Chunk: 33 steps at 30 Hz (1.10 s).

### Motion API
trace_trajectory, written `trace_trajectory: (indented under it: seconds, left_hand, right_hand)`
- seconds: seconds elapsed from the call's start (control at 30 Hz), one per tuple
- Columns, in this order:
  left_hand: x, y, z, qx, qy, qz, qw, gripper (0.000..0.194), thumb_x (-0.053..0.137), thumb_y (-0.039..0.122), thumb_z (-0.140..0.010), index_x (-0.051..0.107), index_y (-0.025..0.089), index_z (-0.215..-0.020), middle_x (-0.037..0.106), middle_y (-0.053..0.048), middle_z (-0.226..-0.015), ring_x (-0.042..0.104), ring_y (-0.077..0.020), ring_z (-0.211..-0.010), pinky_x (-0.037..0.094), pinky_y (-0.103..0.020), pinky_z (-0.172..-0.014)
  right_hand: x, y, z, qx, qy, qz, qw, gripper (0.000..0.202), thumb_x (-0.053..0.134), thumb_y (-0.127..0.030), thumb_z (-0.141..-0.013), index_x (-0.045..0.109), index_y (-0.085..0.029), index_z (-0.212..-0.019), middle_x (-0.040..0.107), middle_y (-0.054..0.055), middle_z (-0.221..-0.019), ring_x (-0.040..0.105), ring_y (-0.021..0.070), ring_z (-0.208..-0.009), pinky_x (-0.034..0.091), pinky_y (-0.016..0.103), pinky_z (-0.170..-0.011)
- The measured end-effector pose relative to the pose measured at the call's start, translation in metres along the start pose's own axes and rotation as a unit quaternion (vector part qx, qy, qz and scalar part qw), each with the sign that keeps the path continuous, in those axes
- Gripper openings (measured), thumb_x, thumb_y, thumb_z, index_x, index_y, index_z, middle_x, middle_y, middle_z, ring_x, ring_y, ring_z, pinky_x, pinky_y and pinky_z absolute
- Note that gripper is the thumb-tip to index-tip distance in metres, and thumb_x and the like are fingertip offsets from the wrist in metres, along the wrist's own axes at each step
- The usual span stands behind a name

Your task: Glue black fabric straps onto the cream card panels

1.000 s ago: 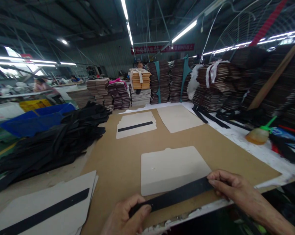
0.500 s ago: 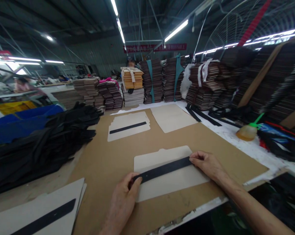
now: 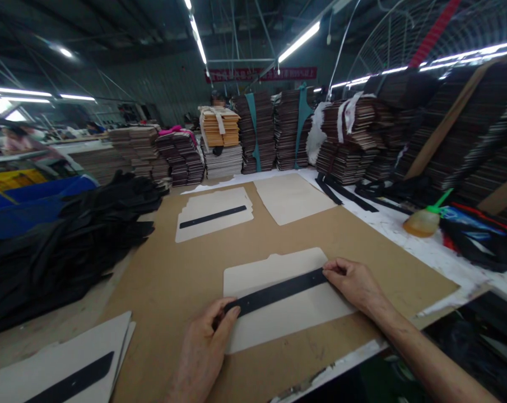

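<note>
A black strip [image 3: 278, 291] with small holes near its ends stretches slantwise across a light beige panel [image 3: 274, 331]. My left hand [image 3: 207, 341] pinches the strip's left end between thumb and fingers. At the other end, my right hand [image 3: 354, 282] grips the strip with its fingertips near the panel's right side. Whether the strip touches the panel along its length I cannot tell. Under the panel lies a brown board [image 3: 186, 285]. Farther back, a fanned stack of beige panels [image 3: 215, 198] carries another black strip [image 3: 213, 216].
Beige panels [image 3: 85, 347] with a black strip lie front left. Black fabric pieces [image 3: 60, 252] heap beside a blue bin [image 3: 35, 207]. A beige sheet [image 3: 295, 196] lies at the back. On the right stands a green-nozzled bottle [image 3: 423, 223]; tall dark stacks [image 3: 259, 131] line the far edge.
The view has shifted slightly, so most things sit a little farther left. Both hands keep their hold on the black strip, which looks almost unmoved over the panel.
</note>
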<state>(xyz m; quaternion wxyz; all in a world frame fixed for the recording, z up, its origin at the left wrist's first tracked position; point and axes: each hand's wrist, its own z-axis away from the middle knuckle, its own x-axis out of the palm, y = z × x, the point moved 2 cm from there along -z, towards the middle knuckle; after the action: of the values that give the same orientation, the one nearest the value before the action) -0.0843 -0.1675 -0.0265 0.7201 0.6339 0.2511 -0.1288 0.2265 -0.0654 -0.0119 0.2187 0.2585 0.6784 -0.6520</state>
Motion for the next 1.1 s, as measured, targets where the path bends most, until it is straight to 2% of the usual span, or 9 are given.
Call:
trace_trajectory:
  seconds: [0.23, 0.47, 0.63, 0.73, 0.83, 0.93, 1.0, 1.1]
  left_hand:
    - [0.0, -0.001, -0.002, 0.002, 0.007, -0.018, 1.0, 0.042, 0.051, 0.055, -0.086, 0.069, 0.024, -0.107, 0.073, -0.001, -0.098, 0.065, -0.0241, -0.092, 0.047, -0.032, -0.084]
    - [0.0, 0.0, -0.002, 0.0, 0.013, -0.032, 0.999, 0.043, 0.051, 0.055, -0.085, 0.07, 0.024, -0.107, 0.074, -0.003, -0.103, 0.066, -0.026, -0.096, 0.048, -0.035, -0.089]
    - [0.001, 0.002, 0.001, 0.009, 0.019, -0.02, 1.0, 0.036, 0.052, 0.048, -0.088, 0.069, 0.023, -0.109, 0.073, -0.003, -0.105, 0.065, -0.0243, -0.098, 0.047, -0.033, -0.09]
    - [0.0, 0.008, 0.012, 0.053, 0.029, -0.027, 0.998, 0.026, 0.051, 0.041, -0.092, 0.069, 0.023, -0.095, 0.071, -0.003, -0.093, 0.064, -0.0207, -0.089, 0.047, -0.029, -0.081]
    - [0.003, 0.014, 0.028, 0.144, 0.004, -0.065, 0.987, 0.025, 0.053, 0.036, -0.095, 0.067, 0.021, -0.08, 0.066, -0.003, -0.078, 0.06, -0.0165, -0.073, 0.044, -0.026, -0.068]
    - [0.004, 0.017, 0.035, 0.204, -0.028, -0.084, 0.975, 0.024, 0.054, 0.033, -0.095, 0.068, 0.019, -0.082, 0.065, -0.004, -0.077, 0.059, -0.0154, -0.072, 0.042, -0.025, -0.068]
    - [0.002, 0.017, 0.033, 0.183, -0.007, -0.07, 0.981, 0.023, 0.052, 0.033, -0.096, 0.068, 0.019, -0.085, 0.065, -0.004, -0.08, 0.06, -0.0157, -0.075, 0.042, -0.025, -0.07]
    - [-0.001, 0.016, 0.02, 0.092, 0.043, -0.046, 0.994, 0.022, 0.052, 0.032, -0.095, 0.066, 0.02, -0.084, 0.066, -0.002, -0.08, 0.059, -0.0164, -0.077, 0.041, -0.026, -0.072]
  right_hand:
    - [0.001, -0.001, -0.001, -0.008, 0.009, 0.023, 1.0, 0.026, 0.052, -0.04, -0.069, 0.07, -0.021, -0.073, 0.07, 0.001, -0.066, 0.062, 0.0187, -0.062, 0.044, 0.03, -0.059]
    - [0.003, 0.002, -0.001, -0.036, 0.015, 0.053, 0.998, 0.02, 0.053, -0.032, -0.071, 0.071, -0.023, -0.072, 0.067, -0.001, -0.062, 0.06, 0.0176, -0.059, 0.044, 0.03, -0.059]
    - [0.004, 0.006, 0.0, -0.104, 0.026, 0.102, 0.989, 0.022, 0.052, -0.033, -0.076, 0.071, -0.023, -0.073, 0.065, 0.002, -0.074, 0.061, 0.0188, -0.066, 0.046, 0.032, -0.065]
    - [0.003, 0.01, 0.001, -0.136, 0.031, 0.132, 0.981, 0.027, 0.05, -0.038, -0.079, 0.071, -0.022, -0.072, 0.062, 0.005, -0.081, 0.061, 0.0193, -0.069, 0.047, 0.033, -0.065]
    - [0.004, 0.019, 0.0, -0.143, 0.029, 0.142, 0.979, 0.027, 0.05, -0.04, -0.079, 0.071, -0.024, -0.073, 0.063, 0.005, -0.083, 0.062, 0.0203, -0.072, 0.049, 0.034, -0.067]
    - [0.005, 0.027, -0.002, -0.157, 0.032, 0.151, 0.975, 0.027, 0.049, -0.041, -0.079, 0.071, -0.025, -0.074, 0.066, 0.005, -0.086, 0.065, 0.0222, -0.077, 0.05, 0.036, -0.073]
    - [0.006, 0.031, -0.004, -0.16, 0.035, 0.159, 0.974, 0.028, 0.049, -0.043, -0.079, 0.07, -0.025, -0.075, 0.067, 0.005, -0.087, 0.066, 0.023, -0.078, 0.05, 0.037, -0.073]
    - [0.006, 0.034, -0.005, -0.162, 0.036, 0.165, 0.972, 0.029, 0.048, -0.044, -0.079, 0.069, -0.025, -0.074, 0.067, 0.005, -0.086, 0.066, 0.0235, -0.078, 0.05, 0.037, -0.071]
